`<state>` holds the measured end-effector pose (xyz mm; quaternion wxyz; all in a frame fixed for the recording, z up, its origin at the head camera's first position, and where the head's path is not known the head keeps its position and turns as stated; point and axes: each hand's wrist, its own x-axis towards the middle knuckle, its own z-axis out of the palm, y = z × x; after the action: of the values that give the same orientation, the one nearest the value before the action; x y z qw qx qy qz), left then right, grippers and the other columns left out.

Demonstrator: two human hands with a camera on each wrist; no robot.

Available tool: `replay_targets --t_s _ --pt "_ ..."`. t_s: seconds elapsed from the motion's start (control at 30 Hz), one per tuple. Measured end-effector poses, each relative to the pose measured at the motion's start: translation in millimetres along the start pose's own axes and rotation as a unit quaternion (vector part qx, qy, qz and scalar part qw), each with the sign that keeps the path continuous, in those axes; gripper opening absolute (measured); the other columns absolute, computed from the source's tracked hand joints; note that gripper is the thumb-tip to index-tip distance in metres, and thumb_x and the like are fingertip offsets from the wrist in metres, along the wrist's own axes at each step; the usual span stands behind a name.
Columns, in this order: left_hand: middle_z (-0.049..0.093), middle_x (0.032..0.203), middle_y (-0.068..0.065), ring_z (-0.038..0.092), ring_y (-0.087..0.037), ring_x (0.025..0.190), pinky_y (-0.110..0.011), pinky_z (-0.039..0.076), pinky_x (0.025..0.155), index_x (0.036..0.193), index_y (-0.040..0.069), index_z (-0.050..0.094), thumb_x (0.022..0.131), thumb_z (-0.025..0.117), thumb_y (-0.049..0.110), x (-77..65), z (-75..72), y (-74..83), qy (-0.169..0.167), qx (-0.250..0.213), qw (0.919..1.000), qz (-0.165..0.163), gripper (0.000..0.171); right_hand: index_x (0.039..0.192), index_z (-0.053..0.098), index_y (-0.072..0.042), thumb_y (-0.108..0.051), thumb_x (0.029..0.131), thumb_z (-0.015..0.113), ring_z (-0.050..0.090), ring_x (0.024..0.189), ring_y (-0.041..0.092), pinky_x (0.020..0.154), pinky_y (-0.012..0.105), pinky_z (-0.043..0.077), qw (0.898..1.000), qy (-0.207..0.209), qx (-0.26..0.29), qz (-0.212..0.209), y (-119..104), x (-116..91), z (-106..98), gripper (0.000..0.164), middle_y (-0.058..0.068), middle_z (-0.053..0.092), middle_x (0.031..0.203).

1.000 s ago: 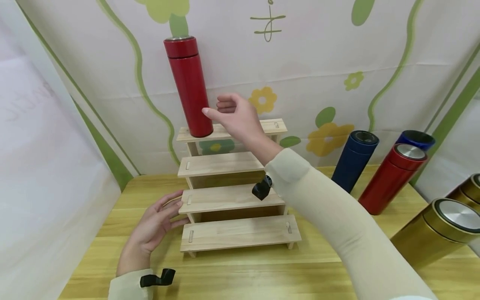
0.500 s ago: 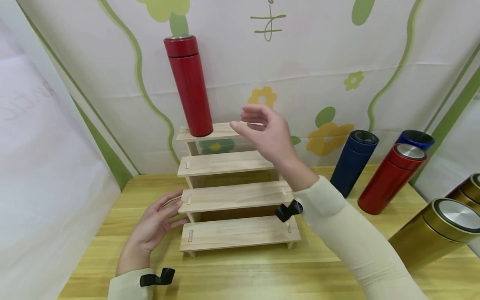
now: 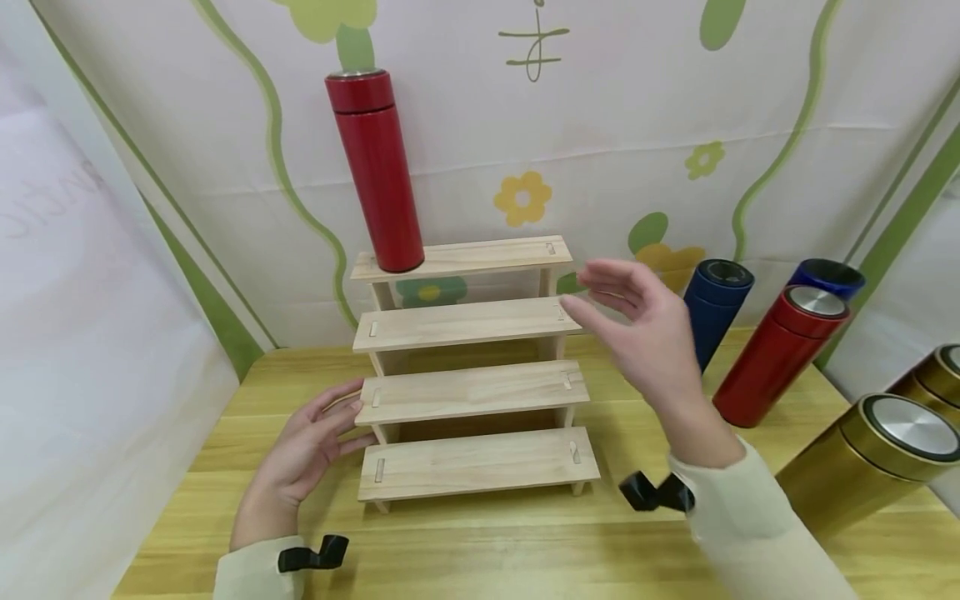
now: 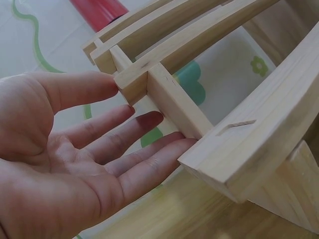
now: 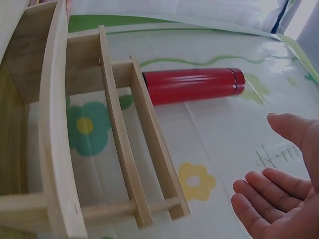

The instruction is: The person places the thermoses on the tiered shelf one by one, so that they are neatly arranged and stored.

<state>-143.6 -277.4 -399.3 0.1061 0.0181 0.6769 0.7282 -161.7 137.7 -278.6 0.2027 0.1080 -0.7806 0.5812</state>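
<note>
A red vacuum flask stands upright at the left end of the top shelf of a stepped wooden rack. My left hand is at the rack's left side. In the left wrist view its thumb tip touches a shelf's end and its loosely bent fingers lie against the side. My right hand hovers just right of the rack, holding nothing, with thumb and fingers spread apart. Behind it, a dark blue flask is partly hidden. In the right wrist view, the red flask is well apart from the right hand.
Another red flask and a bright blue one stand at the right of the wooden table. Two gold flasks, one in front and one behind, are at the far right. A flower-printed cloth hangs behind the rack.
My right hand has moved from beside the red flask on the top shelf, rightward and down, to the right of the rack. The flask and my left hand have stayed in place.
</note>
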Motion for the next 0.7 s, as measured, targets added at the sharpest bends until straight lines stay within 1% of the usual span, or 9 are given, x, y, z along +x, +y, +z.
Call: replay_targets --t_s 0.13,0.3,0.37,0.47,0.57,0.63,0.7 --pt "0.072 0.134 0.011 0.069 -0.009 0.128 -0.045 0.061 0.106 0.162 0.001 0.035 0.112 0.059 0.019 0.7 1.4 -2.1 -0.002 -0.001 1.0 -0.003 0.059 0.138 0.067 -0.014 -0.022 0.094 0.087 0.069 0.12 0.002 0.103 0.01 0.053 0.998 0.039 -0.039 -0.013 9 -24 -23 0.049 -0.001 0.073 0.133" --pt "0.071 0.135 0.011 0.068 -0.008 0.129 -0.044 0.061 0.107 0.162 0.001 0.034 0.112 0.057 0.019 0.3 2.4 -5.5 -0.002 0.0 1.0 -0.002 0.058 0.137 0.069 -0.014 -0.01 0.09 0.088 0.069 0.117 -0.002 0.102 0.006 0.051 0.993 0.086 -0.082 -0.024 16 -47 -46 0.05 -0.009 0.075 0.129" --pt "0.071 0.135 0.012 0.068 -0.007 0.129 -0.043 0.061 0.105 0.163 0.0 0.033 0.112 0.057 0.019 -0.8 2.6 -6.2 0.0 0.001 1.0 -0.001 0.059 0.137 0.069 -0.013 -0.005 0.09 0.087 0.069 0.117 -0.002 0.101 0.005 0.051 0.991 0.099 -0.087 -0.018 18 -55 -56 0.052 -0.011 0.074 0.128" --pt "0.071 0.134 0.012 0.068 -0.007 0.128 -0.042 0.062 0.104 0.162 0.0 0.033 0.113 0.056 0.018 -2.1 2.7 -6.2 0.0 0.0 1.0 0.002 0.058 0.139 0.068 -0.013 -0.004 0.09 0.087 0.069 0.117 -0.002 0.098 0.003 0.051 0.989 0.116 -0.095 0.013 21 -66 -71 0.054 -0.012 0.074 0.129" --pt "0.071 0.134 0.012 0.068 -0.007 0.128 -0.041 0.062 0.103 0.162 -0.001 0.033 0.113 0.056 0.018 -1.6 2.3 -5.2 -0.001 -0.002 1.0 0.007 0.058 0.139 0.068 -0.011 -0.002 0.088 0.088 0.07 0.117 0.0 0.096 0.003 0.052 0.986 0.132 -0.097 0.037 22 -73 -84 0.056 -0.009 0.074 0.129" --pt "0.072 0.134 0.012 0.068 -0.007 0.128 -0.041 0.062 0.103 0.162 -0.001 0.033 0.113 0.055 0.017 -0.9 2.0 -4.3 -0.001 -0.003 0.9999 0.01 0.057 0.138 0.069 -0.01 0.002 0.086 0.088 0.071 0.116 0.002 0.095 0.004 0.053 0.984 0.143 -0.098 0.037 20 -76 -90 0.057 -0.007 0.075 0.127" --pt "0.072 0.134 0.011 0.069 -0.008 0.128 -0.041 0.062 0.103 0.161 -0.001 0.034 0.113 0.055 0.017 -0.3 2.0 -3.3 0.0 -0.005 0.9999 0.012 0.056 0.136 0.071 -0.008 0.007 0.084 0.088 0.072 0.114 0.003 0.094 0.004 0.053 0.982 0.154 -0.103 0.028 18 -77 -96 0.057 -0.007 0.076 0.125"
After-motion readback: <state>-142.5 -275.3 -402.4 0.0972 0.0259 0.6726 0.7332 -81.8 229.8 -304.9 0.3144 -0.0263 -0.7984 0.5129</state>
